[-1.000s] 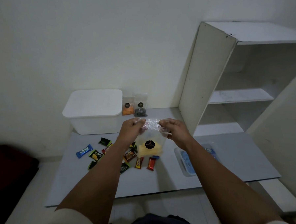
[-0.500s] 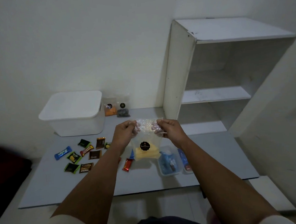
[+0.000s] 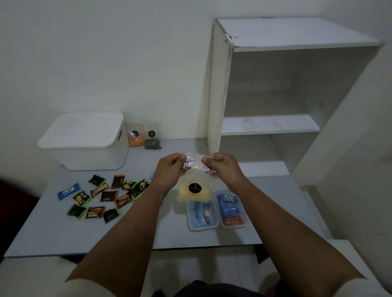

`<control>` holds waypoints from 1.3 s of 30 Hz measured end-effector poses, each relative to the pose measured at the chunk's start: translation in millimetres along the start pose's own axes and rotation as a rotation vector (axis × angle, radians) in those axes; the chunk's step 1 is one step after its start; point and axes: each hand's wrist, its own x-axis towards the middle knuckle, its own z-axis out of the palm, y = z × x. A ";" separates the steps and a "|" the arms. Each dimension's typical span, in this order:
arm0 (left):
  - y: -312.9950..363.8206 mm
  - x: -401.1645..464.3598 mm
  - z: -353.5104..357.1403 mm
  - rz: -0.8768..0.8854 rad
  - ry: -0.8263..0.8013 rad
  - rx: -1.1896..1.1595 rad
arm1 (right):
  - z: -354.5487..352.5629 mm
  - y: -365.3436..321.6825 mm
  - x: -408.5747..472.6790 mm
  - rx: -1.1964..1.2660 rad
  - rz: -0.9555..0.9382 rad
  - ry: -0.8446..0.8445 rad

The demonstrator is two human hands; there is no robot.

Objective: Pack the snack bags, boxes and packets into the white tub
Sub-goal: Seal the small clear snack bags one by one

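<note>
Our left hand [image 3: 172, 170] and right hand [image 3: 223, 167] pinch the top edge of a clear snack bag [image 3: 193, 184] above the table [image 3: 149, 230]. The white tub [image 3: 85, 140] stands lidded; two clear boxes [image 3: 202, 214] hold blue packets.

Tub [image 3: 85, 142] stands behind packets [image 3: 102, 197] on table [image 3: 59, 237].

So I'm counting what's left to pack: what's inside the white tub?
Cannot tell: the white tub has its lid on, hiding the inside. Two small bags stand beside it, and both hands hold a clear bag.
</note>
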 end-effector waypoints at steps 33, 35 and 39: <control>-35.6 203.1 -27.6 -0.407 0.032 -0.219 | 75.1 31.6 168.7 -0.099 -0.135 0.007; -41.8 213.0 -33.2 -0.373 -0.011 -0.174 | 77.7 32.4 177.1 -0.082 -0.077 -0.003; -48.8 229.1 -41.9 -0.316 -0.154 -0.047 | 81.1 33.6 196.6 -0.101 0.080 -0.010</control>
